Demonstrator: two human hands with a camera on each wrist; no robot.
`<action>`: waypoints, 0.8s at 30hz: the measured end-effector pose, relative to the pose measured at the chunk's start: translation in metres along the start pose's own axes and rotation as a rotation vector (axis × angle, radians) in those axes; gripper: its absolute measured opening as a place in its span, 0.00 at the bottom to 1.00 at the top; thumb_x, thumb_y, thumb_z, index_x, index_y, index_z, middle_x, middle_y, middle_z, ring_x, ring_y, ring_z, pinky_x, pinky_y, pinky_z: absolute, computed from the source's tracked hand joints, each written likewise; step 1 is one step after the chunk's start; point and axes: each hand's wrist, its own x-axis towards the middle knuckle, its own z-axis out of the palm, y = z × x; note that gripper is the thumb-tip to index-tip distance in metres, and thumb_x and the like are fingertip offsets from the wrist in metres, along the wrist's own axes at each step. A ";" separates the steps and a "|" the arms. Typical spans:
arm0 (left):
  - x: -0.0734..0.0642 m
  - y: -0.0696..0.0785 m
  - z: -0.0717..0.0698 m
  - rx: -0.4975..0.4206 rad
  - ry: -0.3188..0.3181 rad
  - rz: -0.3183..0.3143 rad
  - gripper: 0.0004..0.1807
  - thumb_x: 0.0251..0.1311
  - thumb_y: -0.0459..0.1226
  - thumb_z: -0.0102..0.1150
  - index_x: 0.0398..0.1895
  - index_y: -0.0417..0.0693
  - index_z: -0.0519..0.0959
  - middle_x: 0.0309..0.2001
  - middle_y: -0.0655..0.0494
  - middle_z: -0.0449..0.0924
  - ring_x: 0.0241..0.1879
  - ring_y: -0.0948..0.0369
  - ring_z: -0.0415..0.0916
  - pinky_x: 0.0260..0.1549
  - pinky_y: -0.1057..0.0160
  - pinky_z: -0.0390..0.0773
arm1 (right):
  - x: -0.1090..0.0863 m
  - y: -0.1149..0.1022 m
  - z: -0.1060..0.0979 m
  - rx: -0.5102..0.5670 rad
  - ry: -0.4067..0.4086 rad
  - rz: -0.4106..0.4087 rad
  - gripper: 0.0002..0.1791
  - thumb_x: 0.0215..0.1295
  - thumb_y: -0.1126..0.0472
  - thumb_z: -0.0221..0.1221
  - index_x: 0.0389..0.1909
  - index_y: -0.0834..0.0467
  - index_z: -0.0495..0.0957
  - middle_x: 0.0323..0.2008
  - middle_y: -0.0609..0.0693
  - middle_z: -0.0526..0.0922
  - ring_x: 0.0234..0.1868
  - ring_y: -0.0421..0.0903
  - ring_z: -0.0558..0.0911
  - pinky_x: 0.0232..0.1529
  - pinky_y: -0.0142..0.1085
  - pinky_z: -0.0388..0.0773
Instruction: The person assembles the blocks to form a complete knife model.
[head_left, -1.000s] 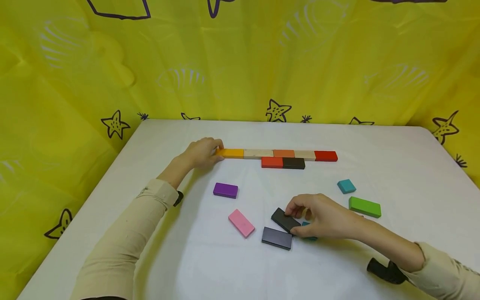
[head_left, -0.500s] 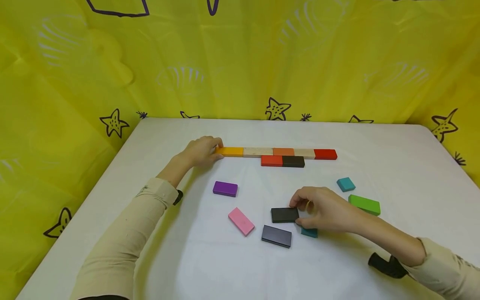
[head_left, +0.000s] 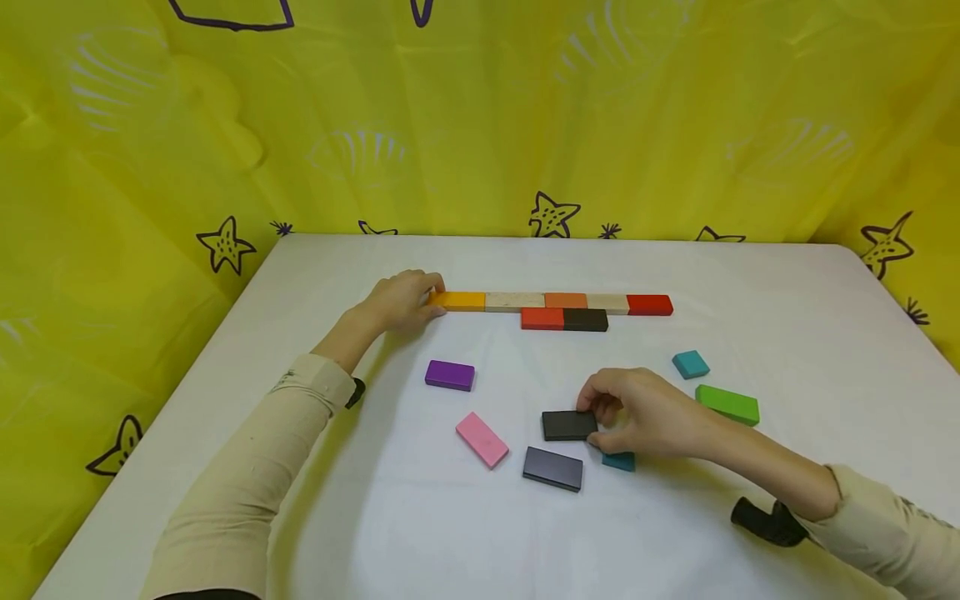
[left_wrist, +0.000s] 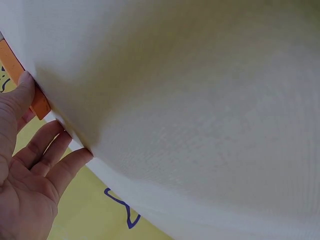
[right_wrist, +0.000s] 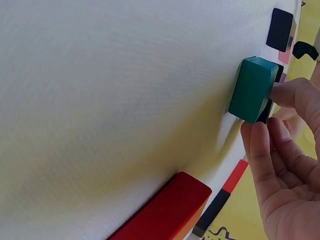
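Observation:
In the head view my left hand point(head_left: 405, 300) pinches the left end of a yellow-orange block point(head_left: 461, 302), thumb in front and fingers behind. That block ends a straight row with a pale wooden block point(head_left: 514, 302), an orange block point(head_left: 566, 301), another pale block and a red block point(head_left: 649, 305). A shorter red block point(head_left: 542, 318) and a dark brown block point(head_left: 586, 320) lie against the row's near side. My right hand point(head_left: 645, 415) pinches the right end of a black block point(head_left: 567, 426) between thumb and fingers. A teal block point(right_wrist: 254, 89) sits beside it, partly covered by the hand.
Around my right hand lie a dark grey block point(head_left: 552, 469), a pink block point(head_left: 482, 440), a purple block point(head_left: 450, 375), a small teal block point(head_left: 691, 364) and a green block point(head_left: 727, 405). A red block point(right_wrist: 175, 205) shows close in the right wrist view. Yellow cloth point(head_left: 480, 125) hangs behind the white table.
The black block has turned from slanted to level in my right hand, which has shifted slightly away from me. My left hand stays on the yellow-orange block.

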 end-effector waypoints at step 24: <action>-0.002 0.002 -0.003 -0.004 0.002 0.014 0.18 0.71 0.44 0.61 0.58 0.45 0.77 0.45 0.47 0.78 0.45 0.50 0.72 0.48 0.48 0.75 | 0.045 0.013 -0.015 -0.034 0.131 0.020 0.14 0.54 0.67 0.74 0.39 0.62 0.82 0.32 0.47 0.83 0.34 0.42 0.80 0.40 0.34 0.81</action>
